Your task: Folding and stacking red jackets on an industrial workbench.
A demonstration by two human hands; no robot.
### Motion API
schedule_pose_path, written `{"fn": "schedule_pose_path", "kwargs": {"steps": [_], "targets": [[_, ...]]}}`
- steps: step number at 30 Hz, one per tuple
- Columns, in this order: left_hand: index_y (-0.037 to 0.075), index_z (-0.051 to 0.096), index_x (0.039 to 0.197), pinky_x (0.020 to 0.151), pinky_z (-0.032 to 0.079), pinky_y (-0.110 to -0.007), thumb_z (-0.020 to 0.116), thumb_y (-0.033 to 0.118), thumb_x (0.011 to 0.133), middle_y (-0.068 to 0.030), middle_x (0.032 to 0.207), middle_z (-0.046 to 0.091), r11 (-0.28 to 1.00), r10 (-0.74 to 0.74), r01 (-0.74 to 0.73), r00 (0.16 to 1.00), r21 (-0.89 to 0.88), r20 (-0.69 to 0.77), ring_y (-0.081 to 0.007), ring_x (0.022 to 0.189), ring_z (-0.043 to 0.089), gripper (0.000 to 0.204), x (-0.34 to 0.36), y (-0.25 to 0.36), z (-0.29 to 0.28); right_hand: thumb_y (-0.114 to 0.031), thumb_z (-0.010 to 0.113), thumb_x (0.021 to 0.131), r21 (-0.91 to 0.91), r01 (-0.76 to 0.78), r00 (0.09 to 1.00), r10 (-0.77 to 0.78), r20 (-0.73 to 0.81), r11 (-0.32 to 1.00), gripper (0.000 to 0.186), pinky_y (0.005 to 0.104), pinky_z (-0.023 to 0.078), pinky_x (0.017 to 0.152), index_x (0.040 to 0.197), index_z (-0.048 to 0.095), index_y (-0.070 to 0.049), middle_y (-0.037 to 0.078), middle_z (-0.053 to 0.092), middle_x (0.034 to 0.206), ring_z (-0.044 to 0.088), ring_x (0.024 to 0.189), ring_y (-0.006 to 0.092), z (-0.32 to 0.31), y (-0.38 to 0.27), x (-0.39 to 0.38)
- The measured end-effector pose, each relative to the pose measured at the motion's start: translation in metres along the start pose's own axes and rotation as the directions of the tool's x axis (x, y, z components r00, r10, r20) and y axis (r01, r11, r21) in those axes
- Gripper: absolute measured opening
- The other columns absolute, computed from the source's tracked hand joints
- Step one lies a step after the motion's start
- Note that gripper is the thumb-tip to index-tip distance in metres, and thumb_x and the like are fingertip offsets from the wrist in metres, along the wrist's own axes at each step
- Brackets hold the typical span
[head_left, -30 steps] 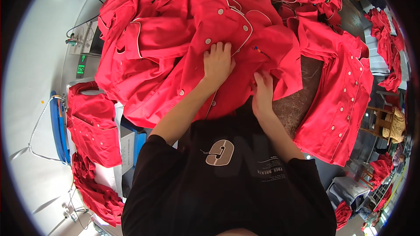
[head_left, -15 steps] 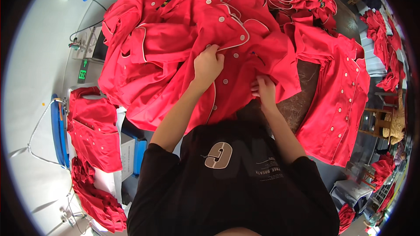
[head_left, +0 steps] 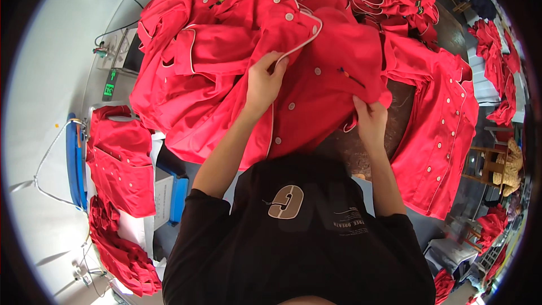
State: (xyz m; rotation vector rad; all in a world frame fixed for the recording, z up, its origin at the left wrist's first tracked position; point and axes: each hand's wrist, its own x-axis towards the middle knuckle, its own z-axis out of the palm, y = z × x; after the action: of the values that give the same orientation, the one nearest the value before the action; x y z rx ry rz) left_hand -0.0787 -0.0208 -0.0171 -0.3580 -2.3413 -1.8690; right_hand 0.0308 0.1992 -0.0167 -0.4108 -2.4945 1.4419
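A red jacket [head_left: 324,93] with white buttons and pale piping lies in front of me, on top of a heap of similar red jackets. My left hand [head_left: 265,83] is closed on the piped front edge of this jacket, pinching it below the collar. Toward the right, my right hand [head_left: 371,123] is closed on the fabric near the jacket's right edge, with the cloth gathered at its fingertips. Between the hands the front panel is spread, with a small dark and orange mark on it.
Another buttoned red jacket [head_left: 437,127] hangs over the right side of the dark table [head_left: 361,149]. More red garments [head_left: 389,0] are stacked at the back right. At the left, a red garment [head_left: 121,158] lies beside a blue and white bin [head_left: 169,197].
My right hand has moved right and gripped the jacket's edge, drawing the panel outward. The collar has folded over more, while my left hand keeps its hold on the piped edge.
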Motion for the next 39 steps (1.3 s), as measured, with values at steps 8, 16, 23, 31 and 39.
{"fn": "schedule_pose_path", "kwargs": {"steps": [8, 16, 23, 31, 39], "targets": [[-0.001, 0.065, 0.095, 0.062, 0.046, -0.025, 0.061, 0.012, 0.083, -0.0056, 0.076, 0.065, 0.996, 0.085, -0.085, 0.996, 0.016, -0.015, -0.0093, 0.067, 0.056, 0.018, 0.075, 0.095, -0.024, -0.024, 0.05, 0.094, 0.966, -0.147, 0.973, 0.206, 0.104, 0.21, 0.033, 0.038, 0.041, 0.1, 0.12, 0.052, -0.005, 0.009, 0.057, 0.122, 0.055, 0.111, 0.0211, -0.028, -0.069, 0.098], [-0.001, 0.053, 0.115, 0.079, 0.05, -0.033, 0.059, 0.01, 0.078, -0.0151, 0.097, 0.065, 0.995, 0.077, -0.093, 0.945, 0.036, 0.319, -0.0225, 0.088, 0.063, 0.038, 0.065, -0.021, 0.018, -0.028, 0.056, 0.091, 0.828, -0.432, 0.899, 0.25, 0.36, 0.357, 0.04, 0.0377, 0.04, 0.101, 0.125, 0.051, -0.006, 0.006, 0.056, 0.126, 0.052, 0.115, 0.0217, -0.016, 0.005, 0.162], [0.002, 0.053, 0.109, 0.075, 0.047, -0.036, 0.061, 0.008, 0.075, -0.0117, 0.09, 0.06, 0.943, 0.051, -0.128, 0.968, 0.308, 0.244, -0.0245, 0.082, 0.059, 0.036, -0.004, -0.005, 0.036, -0.025, 0.067, 0.082, 0.431, -0.432, 0.865, 0.227, 0.448, 0.792, 0.032, 0.0309, 0.051, 0.08, 0.105, 0.063, -0.002, 0.009, 0.067, 0.101, 0.064, 0.091, 0.0178, -0.014, -0.006, 0.163], [0.009, 0.062, 0.087, 0.088, 0.038, -0.044, 0.059, 0.01, 0.068, -0.0066, 0.09, 0.057, 0.468, 0.233, -0.78, 0.563, 0.416, 0.793, -0.0237, 0.092, 0.054, 0.019, -0.101, -0.005, 0.041, -0.032, 0.066, 0.083, -0.096, -0.135, 0.976, 0.115, -0.185, 0.986, 0.034, 0.039, 0.049, 0.065, 0.083, 0.063, 0.001, 0.022, 0.063, 0.076, 0.062, 0.07, 0.0369, 0.026, 0.05, 0.202], [0.008, 0.061, 0.07, 0.095, 0.035, -0.041, 0.054, 0.002, 0.066, -0.003, 0.076, 0.058, 0.806, 0.025, -0.556, 0.372, 0.202, 0.928, -0.0229, 0.08, 0.054, 0.01, -0.086, 0.008, 0.006, -0.023, 0.067, 0.081, 0.435, -0.287, 0.954, 0.214, 0.208, 0.853, 0.042, 0.0319, 0.052, 0.078, 0.109, 0.058, 0.007, 0.014, 0.065, 0.103, 0.063, 0.091, 0.0215, -0.009, 0.038, 0.155]]}}
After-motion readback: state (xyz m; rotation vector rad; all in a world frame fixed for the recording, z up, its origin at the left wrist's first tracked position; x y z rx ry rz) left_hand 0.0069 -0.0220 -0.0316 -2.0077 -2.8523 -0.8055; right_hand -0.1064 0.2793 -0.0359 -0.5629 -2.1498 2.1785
